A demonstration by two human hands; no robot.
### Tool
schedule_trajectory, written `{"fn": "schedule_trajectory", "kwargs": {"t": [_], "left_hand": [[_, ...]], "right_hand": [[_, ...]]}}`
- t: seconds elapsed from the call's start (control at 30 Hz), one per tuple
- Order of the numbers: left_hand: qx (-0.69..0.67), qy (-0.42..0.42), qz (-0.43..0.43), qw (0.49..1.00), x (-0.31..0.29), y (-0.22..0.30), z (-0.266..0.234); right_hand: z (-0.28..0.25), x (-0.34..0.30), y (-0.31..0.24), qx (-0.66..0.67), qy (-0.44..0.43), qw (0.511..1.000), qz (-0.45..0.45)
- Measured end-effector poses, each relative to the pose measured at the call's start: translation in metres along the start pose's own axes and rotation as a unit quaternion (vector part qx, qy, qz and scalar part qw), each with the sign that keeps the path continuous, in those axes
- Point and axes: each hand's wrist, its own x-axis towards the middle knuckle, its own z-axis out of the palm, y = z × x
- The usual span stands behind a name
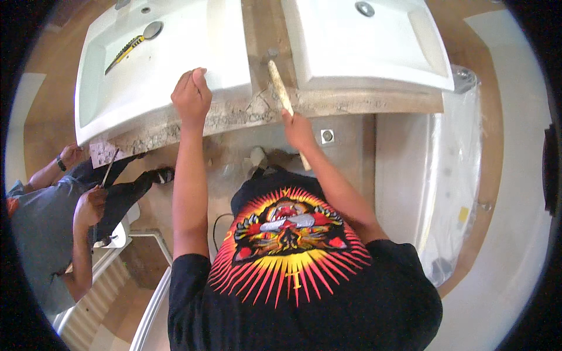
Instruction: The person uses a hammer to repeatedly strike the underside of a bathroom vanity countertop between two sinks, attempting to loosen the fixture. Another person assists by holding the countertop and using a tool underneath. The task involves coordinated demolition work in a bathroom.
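Observation:
My right hand (300, 131) is closed around a pale, worn wooden stick (281, 88). The stick slants across the front edge of the stone countertop (351, 103), its far end over the gap between two white basins and its near end below my grip. My left hand (192, 96) is closed, raised over the front rim of the left basin (193, 35); whatever its fingers may hold is hidden. Inside that basin lie a yellow and black utility knife (125, 52) and a round metal drain cover (153, 30). The right basin (363, 52) has a metal drain.
At the left, a co-worker (44, 234) in a grey shirt grips a thin rod (109, 168) near the countertop's corner. A plastic-wrapped bathtub (456, 187) stands to the right. A square floor drain (327, 136) lies below the counter. White-framed panels (153, 298) are at lower left.

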Motion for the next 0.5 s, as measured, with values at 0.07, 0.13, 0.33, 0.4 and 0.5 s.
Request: {"fn": "schedule_trajectory", "kwargs": {"t": [0.07, 0.13, 0.33, 0.4, 0.5], "left_hand": [[-0.007, 0.007, 0.003, 1.000, -0.002, -0.004, 0.002], [-0.007, 0.020, 0.021, 1.000, -0.001, -0.002, 0.001], [-0.015, 0.013, -0.002, 1.000, 0.001, 0.002, 0.000], [-0.006, 0.017, 0.006, 1.000, -0.001, -0.001, 0.000], [-0.004, 0.035, 0.007, 0.999, -0.003, 0.001, 0.004]], "right_hand": [[-0.004, -0.001, -0.007, 0.014, 0.005, 1.000, 0.009], [-0.007, 0.005, -0.012, -0.003, 0.014, 1.000, -0.016], [-0.063, 0.022, -0.081, 0.023, 0.093, 0.992, -0.081], [-0.082, 0.022, -0.106, 0.061, 0.117, 0.985, -0.109], [-0.076, 0.014, -0.104, 0.097, 0.113, 0.984, -0.094]]}}
